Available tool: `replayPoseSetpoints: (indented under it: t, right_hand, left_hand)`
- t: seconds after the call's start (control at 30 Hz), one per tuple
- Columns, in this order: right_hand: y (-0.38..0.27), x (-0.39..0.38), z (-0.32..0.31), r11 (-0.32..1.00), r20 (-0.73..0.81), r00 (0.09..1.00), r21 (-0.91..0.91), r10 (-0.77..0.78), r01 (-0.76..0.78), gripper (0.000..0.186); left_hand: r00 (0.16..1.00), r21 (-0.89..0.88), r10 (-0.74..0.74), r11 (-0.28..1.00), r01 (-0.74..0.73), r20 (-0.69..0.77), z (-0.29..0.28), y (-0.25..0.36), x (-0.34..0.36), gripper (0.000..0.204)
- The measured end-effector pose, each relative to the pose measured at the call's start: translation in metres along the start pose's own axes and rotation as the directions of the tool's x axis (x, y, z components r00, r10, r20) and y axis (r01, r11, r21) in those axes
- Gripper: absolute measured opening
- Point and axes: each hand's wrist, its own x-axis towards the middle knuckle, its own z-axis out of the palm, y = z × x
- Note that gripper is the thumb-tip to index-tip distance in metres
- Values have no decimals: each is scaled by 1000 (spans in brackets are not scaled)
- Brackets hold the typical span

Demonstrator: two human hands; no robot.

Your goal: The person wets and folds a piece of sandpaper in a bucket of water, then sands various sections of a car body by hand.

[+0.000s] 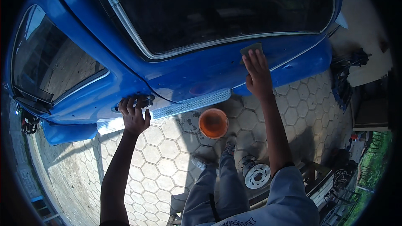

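- The right hand (pixel 257 73) lies nearly flat, fingers extended over the sheet (pixel 250 48), which rests on the car's (pixel 188 77) blue side just below the large window (pixel 234 4); spread this way, the fingers likely press it evenly against the curved panel.
- The left hand (pixel 135 118) is well apart from the right, fingers bent over the door handle (pixel 148 100); whether they close around it I cannot tell. It probably serves as a brace while the body leans in.
- The orange bucket (pixel 200 122) stands upright on the paving (pixel 161 142), beside the ribbed step (pixel 192 106) and just ahead of the feet (pixel 228 147), perhaps to stay within reach of both hands. Its contents are unclear.
- The disc (pixel 257 176) lies near the legs, apparently out of use.
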Motion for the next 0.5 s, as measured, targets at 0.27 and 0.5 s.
replayPoseSetpoints:
  t: [0.27, 0.5]
  right_hand:
    - [-42, 33, 17, 832, -287, 814, 414, 505, -370, 95]
    - [-107, 46, 31, 944, -148, 989, 327, 4, 45, 79]
  left_hand:
    - [985, 19, -172, 985, 172, 30, 33, 50, -17, 72]
    - [958, 148, -281, 947, 285, -50, 36, 55, -17, 72]
